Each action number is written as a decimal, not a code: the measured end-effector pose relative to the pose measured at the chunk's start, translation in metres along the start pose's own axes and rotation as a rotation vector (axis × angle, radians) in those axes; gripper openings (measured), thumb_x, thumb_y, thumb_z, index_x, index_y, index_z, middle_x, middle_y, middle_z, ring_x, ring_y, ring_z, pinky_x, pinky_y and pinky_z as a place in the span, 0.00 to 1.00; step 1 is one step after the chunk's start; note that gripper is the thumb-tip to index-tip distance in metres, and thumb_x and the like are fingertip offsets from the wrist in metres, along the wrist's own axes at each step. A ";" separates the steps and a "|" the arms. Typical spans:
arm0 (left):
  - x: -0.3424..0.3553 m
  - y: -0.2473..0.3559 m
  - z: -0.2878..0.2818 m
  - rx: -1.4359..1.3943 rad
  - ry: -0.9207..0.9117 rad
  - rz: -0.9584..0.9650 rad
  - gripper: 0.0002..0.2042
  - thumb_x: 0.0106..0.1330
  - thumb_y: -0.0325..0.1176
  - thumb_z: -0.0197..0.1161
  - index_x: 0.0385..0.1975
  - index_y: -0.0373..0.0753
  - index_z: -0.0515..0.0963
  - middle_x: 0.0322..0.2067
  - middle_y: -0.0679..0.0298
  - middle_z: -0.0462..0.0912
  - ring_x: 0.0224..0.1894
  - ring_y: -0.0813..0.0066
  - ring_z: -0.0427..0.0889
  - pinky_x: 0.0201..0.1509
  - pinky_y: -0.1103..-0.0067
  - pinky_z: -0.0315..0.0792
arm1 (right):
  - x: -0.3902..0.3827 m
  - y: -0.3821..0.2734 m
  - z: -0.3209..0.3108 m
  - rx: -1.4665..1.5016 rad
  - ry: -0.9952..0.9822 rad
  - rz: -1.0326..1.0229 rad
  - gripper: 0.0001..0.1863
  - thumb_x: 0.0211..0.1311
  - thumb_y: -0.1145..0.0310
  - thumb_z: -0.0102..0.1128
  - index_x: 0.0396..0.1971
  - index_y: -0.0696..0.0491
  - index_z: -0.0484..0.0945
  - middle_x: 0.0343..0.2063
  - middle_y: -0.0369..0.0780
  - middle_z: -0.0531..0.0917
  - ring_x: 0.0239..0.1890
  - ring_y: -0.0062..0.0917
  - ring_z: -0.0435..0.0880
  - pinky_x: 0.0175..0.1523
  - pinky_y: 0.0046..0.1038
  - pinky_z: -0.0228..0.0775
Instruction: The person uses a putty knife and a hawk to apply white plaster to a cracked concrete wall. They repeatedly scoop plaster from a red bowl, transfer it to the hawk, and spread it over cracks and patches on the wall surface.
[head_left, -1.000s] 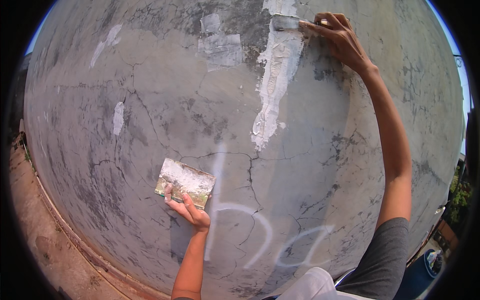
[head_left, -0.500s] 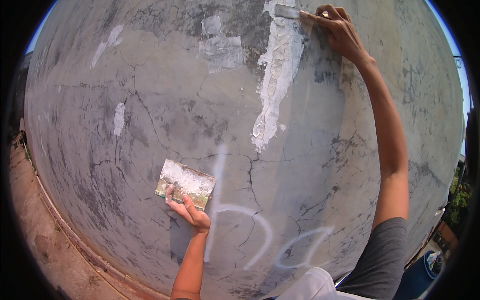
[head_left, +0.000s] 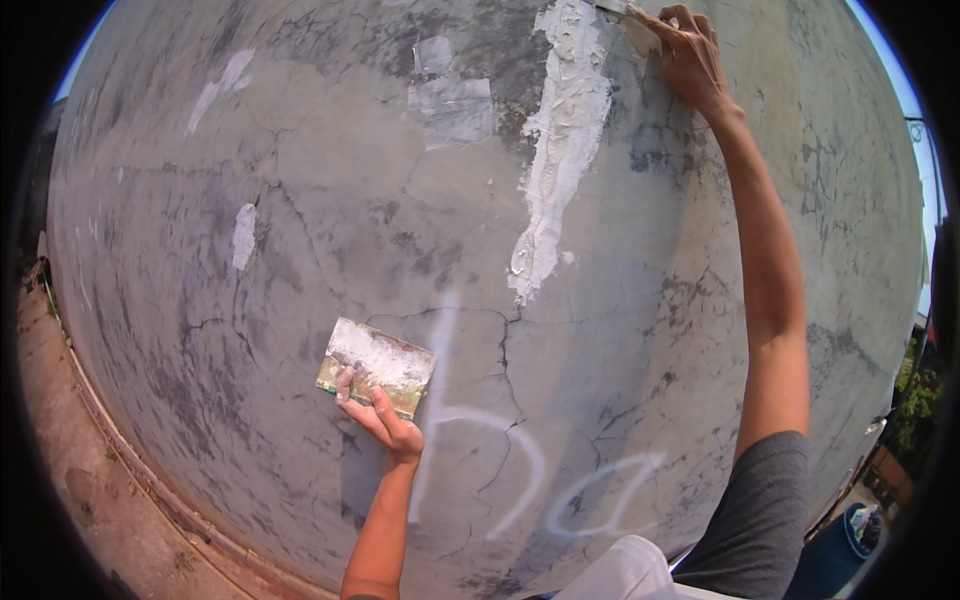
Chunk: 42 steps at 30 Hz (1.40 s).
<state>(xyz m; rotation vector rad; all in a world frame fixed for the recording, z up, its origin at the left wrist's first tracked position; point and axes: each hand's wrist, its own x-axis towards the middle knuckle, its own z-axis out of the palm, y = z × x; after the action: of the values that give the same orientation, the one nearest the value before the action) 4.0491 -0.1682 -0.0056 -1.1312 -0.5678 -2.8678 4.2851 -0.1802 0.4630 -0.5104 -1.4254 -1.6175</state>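
Observation:
My left hand (head_left: 388, 422) grips a rectangular board (head_left: 388, 354) smeared with white filler, fingers over its lower edge, held in front of the lower wall. High up, my right hand (head_left: 696, 62) is closed on a putty knife (head_left: 612, 6), whose blade is partly cut off by the top of the view. The blade lies at the upper right side of a long strip of white filler (head_left: 562, 140). This strip runs down the cracked grey wall (head_left: 340, 240), rough and ridged, narrowing to a ragged lower end above a dark crack (head_left: 503, 350).
Thinner filler patches (head_left: 450, 108) mark the wall to the left. Pale painted strokes (head_left: 490, 415) cross its lower part. A dirt strip of ground (head_left: 90, 480) runs along the wall's foot at left. A blue barrel (head_left: 835, 550) stands at lower right.
My right hand and the putty knife have moved slightly up and right. The filler strip's upper part looks wider and more fully covered. My left hand keeps the board nearly in place.

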 end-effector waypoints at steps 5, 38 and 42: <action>-0.002 -0.006 -0.002 0.029 -0.034 0.016 0.24 0.67 0.36 0.40 0.60 0.33 0.48 0.58 0.50 0.51 0.62 0.61 0.55 0.62 0.71 0.59 | -0.015 0.026 0.004 0.058 0.151 -0.114 0.24 0.58 0.79 0.52 0.50 0.35 0.77 0.39 0.33 0.76 0.39 0.28 0.71 0.48 0.29 0.70; -0.001 -0.007 -0.007 0.107 -0.081 0.041 0.23 0.67 0.35 0.42 0.59 0.31 0.50 0.57 0.51 0.51 0.61 0.63 0.55 0.63 0.71 0.57 | -0.050 -0.006 -0.041 -0.235 -0.083 -0.237 0.29 0.56 0.81 0.52 0.50 0.27 0.74 0.40 0.30 0.74 0.44 0.23 0.71 0.53 0.27 0.71; -0.002 -0.009 -0.007 0.166 -0.089 0.083 0.24 0.67 0.35 0.41 0.58 0.30 0.50 0.57 0.50 0.51 0.60 0.63 0.56 0.63 0.71 0.56 | -0.046 -0.023 -0.037 -0.073 -0.039 -0.189 0.27 0.56 0.79 0.53 0.50 0.30 0.75 0.37 0.32 0.75 0.41 0.23 0.73 0.49 0.27 0.74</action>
<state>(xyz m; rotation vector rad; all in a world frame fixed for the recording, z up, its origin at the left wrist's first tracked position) 4.0442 -0.1625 -0.0146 -1.2293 -0.7288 -2.6551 4.2988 -0.2008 0.4048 -0.4626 -1.4844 -1.8236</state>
